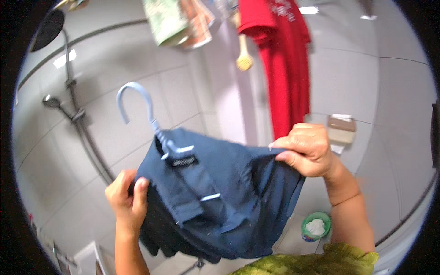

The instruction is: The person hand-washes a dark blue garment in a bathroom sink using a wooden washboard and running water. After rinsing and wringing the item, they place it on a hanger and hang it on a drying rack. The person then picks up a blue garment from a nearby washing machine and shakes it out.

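Observation:
A dark blue collared garment [237, 172] is spread between both hands at the middle of the view. My left hand [127, 196] grips its left shoulder, thumb on top. With fingers and thumb, my right hand [306, 151] pinches the cloth at the right shoulder and draws it out sideways. A light blue plastic hanger [151, 106] sits inside the garment, its hook rising out of the neck opening, beside a dark label. The lower part of the hanger is mostly hidden by cloth.
Beyond the garment hang a red shirt [285, 68], patterned cloths [168, 24] and a bath brush [244, 62]. A hand shower [52, 101] on a rail is at the left. A toilet paper holder [341, 130] is on the right wall, above a green-lined bin [316, 227].

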`<action>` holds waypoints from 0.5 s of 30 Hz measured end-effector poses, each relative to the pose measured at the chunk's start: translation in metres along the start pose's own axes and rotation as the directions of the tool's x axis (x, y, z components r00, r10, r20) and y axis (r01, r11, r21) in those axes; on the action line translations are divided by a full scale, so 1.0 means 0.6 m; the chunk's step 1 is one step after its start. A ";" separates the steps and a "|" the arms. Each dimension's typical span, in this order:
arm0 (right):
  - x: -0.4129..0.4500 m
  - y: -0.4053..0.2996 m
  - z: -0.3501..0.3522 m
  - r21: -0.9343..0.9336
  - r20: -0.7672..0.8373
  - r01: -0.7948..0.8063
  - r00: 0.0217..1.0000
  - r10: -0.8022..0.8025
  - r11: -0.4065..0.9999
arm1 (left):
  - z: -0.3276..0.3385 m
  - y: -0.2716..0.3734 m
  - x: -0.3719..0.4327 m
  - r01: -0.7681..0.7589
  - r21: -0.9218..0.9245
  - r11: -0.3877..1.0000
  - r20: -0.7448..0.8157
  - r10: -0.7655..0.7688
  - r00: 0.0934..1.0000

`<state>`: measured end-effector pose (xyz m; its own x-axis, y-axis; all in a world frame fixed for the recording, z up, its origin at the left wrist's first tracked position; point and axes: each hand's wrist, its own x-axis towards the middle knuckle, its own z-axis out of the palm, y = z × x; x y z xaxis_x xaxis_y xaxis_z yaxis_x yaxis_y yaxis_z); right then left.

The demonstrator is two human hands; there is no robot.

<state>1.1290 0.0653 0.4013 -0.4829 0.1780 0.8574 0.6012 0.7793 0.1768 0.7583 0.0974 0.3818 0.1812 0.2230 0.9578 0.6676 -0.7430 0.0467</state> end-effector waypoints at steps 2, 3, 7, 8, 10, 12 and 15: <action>0.007 0.001 -0.020 0.041 -0.068 0.042 0.997 -0.039 0.998 | 0.027 0.006 0.021 0.018 -0.104 0.994 -0.067 -0.025 0.997; 0.002 0.005 -0.032 0.086 -0.024 -0.050 0.998 0.053 0.995 | 0.045 0.013 0.035 0.040 -0.155 0.987 -0.080 -0.053 0.995; -0.009 -0.022 -0.075 0.035 0.030 -0.295 0.955 0.295 0.955 | 0.091 -0.005 0.049 0.070 -0.248 0.966 0.100 -0.046 0.994; -0.005 -0.027 -0.089 -0.032 0.009 -0.309 0.951 0.310 0.950 | 0.098 -0.007 0.053 0.111 -0.328 0.938 0.161 -0.060 0.985; -0.001 -0.040 -0.116 -0.103 -0.066 -0.365 0.931 0.360 0.925 | 0.114 -0.017 0.050 0.226 -0.501 0.836 0.296 -0.080 0.952; 0.002 -0.051 -0.147 -0.115 -0.128 -0.467 0.882 0.453 0.877 | 0.129 -0.032 0.052 0.191 -0.540 0.819 0.361 0.021 0.932; 0.024 -0.067 -0.184 0.009 -0.145 -0.578 0.806 0.573 0.816 | 0.165 -0.068 0.046 0.354 -0.609 0.710 0.394 -0.116 0.912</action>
<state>1.1681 -0.0295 0.4598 0.0474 0.5033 0.8628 0.7636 0.5386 -0.3561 0.8075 0.1967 0.3783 0.3721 0.5383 0.7561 0.0983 -0.8329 0.5446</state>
